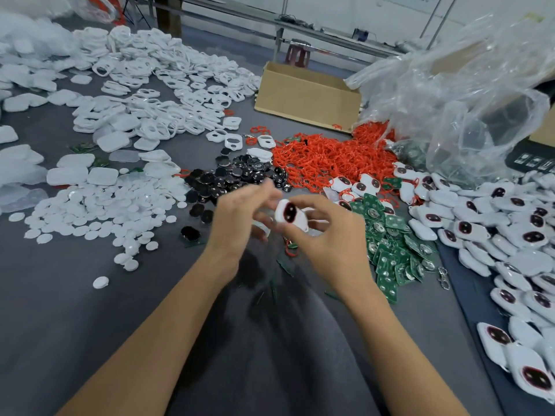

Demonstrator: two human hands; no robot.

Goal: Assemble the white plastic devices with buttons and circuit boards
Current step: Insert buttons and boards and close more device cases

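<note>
Device: white device (290, 216), dark red button facing up, held above the bench (60, 310) between both hands.
Right hand (330, 244): pinches the device's right end, fingers curled round it.
Left hand (237, 223): blurred, just beside the device; grip cannot be told.
Circuit boards (393, 250): green heap right of the hands.
Dark buttons (237, 175): heap beyond the left hand.
Finished devices (510, 235): pile, far right.

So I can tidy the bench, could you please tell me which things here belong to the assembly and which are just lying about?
Job: white device in the right hand; green circuit boards; black buttons; red rings; white shells; white discs.
Lying about: cardboard box; clear plastic bag.
</note>
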